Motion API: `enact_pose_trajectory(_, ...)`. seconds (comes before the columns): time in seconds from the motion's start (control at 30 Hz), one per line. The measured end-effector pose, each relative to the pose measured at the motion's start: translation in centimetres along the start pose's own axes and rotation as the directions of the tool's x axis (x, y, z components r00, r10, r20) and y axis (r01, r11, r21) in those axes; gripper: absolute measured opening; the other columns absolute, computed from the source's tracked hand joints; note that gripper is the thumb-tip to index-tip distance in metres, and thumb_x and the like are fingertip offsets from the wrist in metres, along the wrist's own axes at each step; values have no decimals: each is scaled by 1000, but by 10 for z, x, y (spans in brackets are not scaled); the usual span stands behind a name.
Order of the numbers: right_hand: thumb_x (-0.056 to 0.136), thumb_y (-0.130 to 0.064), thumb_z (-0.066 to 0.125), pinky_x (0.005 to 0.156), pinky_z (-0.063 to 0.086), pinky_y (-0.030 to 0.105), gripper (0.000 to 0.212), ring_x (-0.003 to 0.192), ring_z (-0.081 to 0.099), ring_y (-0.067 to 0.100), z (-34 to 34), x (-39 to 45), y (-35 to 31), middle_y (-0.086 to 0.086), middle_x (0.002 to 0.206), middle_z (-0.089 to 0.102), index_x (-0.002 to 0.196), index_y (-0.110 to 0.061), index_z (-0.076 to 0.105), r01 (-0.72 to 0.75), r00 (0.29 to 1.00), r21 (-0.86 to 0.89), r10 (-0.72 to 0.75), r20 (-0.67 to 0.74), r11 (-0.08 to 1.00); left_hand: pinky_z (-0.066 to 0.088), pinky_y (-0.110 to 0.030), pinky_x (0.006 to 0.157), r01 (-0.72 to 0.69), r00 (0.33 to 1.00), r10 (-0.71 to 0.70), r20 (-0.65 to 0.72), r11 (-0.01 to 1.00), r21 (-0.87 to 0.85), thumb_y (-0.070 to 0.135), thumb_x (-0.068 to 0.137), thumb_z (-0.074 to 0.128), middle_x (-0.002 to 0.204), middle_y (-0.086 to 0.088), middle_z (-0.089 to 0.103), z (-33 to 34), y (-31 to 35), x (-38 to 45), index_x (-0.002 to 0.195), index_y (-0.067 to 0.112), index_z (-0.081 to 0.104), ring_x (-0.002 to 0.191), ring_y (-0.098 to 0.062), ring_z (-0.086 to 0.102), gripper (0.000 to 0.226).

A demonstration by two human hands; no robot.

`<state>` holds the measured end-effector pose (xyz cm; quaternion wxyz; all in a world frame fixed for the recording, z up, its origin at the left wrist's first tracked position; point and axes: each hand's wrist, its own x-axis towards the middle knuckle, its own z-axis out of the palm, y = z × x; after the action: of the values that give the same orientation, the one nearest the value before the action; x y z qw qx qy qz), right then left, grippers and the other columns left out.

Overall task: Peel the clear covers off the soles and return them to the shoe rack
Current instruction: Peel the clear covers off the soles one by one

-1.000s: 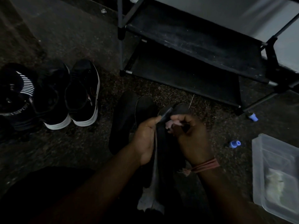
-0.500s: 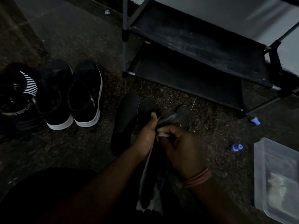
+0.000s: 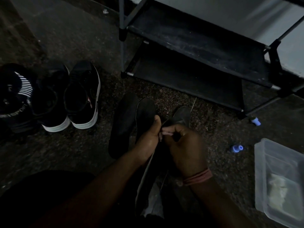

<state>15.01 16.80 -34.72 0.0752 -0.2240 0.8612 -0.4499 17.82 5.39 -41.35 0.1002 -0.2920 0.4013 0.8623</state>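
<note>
Both hands have come closer together: left hand [image 3: 148, 137] grips the insole [image 3: 181, 115] above the floor, right hand [image 3: 184, 145] pinches its clear cover [image 3: 153, 201]. Pulling too sharply could tear the thin film.

Bare floor [image 3: 164, 94] lies open between the loose soles [image 3: 131, 119] and the shoe rack [image 3: 197, 51], while sneakers [image 3: 69, 97] crowd the left and a plastic container [image 3: 279, 178] the right.
</note>
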Motion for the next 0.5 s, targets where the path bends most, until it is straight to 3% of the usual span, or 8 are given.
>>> enact_pose_trajectory(0.07,84,-4,70,76,52,14,17,81,66,-6,-5,3,5,-16,83,72,85,-20,73,66,990,-120,-80,-114,991,59,-25,79,-4,999,3,40,1000,19,64,100,41,91,-5,80,3,-7,0,75,25,84,87,-14,76,63)
enact_pose_trajectory(0.1,85,-6,71,76,52,15,14,81,66,-4,-7,4,6,-14,85,71,86,-20,73,83,981,-170,-111,-160,982,58,-26,81,-1,999,0,46,1000,23,64,99,45,97,-7,79,6,-8,-2,81,25,85,91,-14,76,59)
enact_pose_trajectory(0.2,84,-7,72,75,52,16,11,80,66,-1,-10,4,8,-11,86,72,87,-18,74,94,971,-226,-139,-193,970,42,-48,114,23,987,-20,160,1000,-16,79,84,56,134,-19,65,0,-15,5,127,17,71,127,-32,62,77)
enact_pose_trajectory(0.27,81,-3,72,72,53,15,16,77,67,-2,-8,3,8,-12,81,73,83,-19,74,13,998,-98,-19,-63,995,54,-41,100,17,994,-16,104,1000,-9,78,89,47,115,-20,74,-3,-14,6,110,13,79,108,-30,71,75)
enact_pose_trajectory(0.33,79,2,73,71,55,21,23,74,70,3,-3,3,3,-7,77,75,80,-20,74,-128,985,117,112,133,985,57,-26,64,-4,1000,3,19,1000,20,73,95,34,75,-13,75,-5,-3,3,74,13,83,66,-21,73,80)
enact_pose_trajectory(0.37,79,4,73,72,56,25,24,74,71,7,-1,1,0,-5,78,75,80,-20,74,-172,971,183,135,196,968,54,-23,54,8,1000,-8,17,1000,12,71,96,31,66,-12,72,0,5,-4,65,13,81,55,-19,69,83)
enact_pose_trajectory(0.43,80,2,73,74,56,21,21,75,70,2,2,0,-1,-8,78,75,82,-19,74,-122,983,142,99,155,982,53,-19,51,-21,999,20,36,1000,12,64,101,29,67,-12,72,4,12,-14,62,17,80,52,-13,69,80)
enact_pose_trajectory(0.5,82,-6,73,74,53,15,15,78,68,-3,-2,2,3,-14,81,73,84,-20,73,-14,999,-59,12,-31,998,57,-16,61,-31,999,28,46,997,71,56,103,32,82,-11,78,10,1,-11,81,20,77,62,-2,72,62)
